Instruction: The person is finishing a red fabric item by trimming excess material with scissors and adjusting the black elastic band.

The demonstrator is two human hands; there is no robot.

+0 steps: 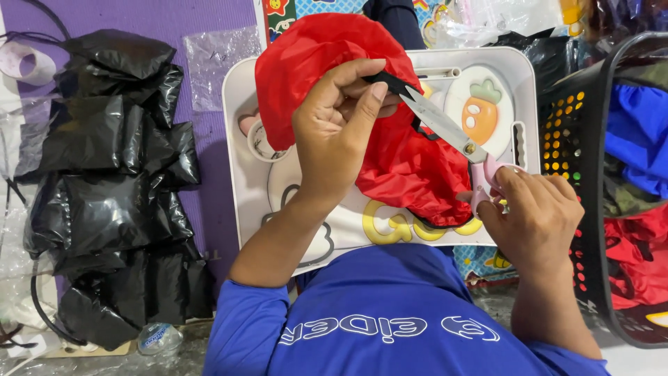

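Two hands: both busy over the white lap desk (245, 90).
Left hand (334, 132): pinches the red fabric pouch (410, 167), lifting it taut for the blades.
Right hand (536, 216): fingers curled shut in the one pair of pink-handled scissors (452, 132), tips at a black strap.
Black bags (115, 188): several, stacked left.
Black basket (612, 188): one, right.

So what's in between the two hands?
In the head view, red fabric lies between the left hand and right hand, and the open scissors cross it, tips at a black strap by the left thumb.
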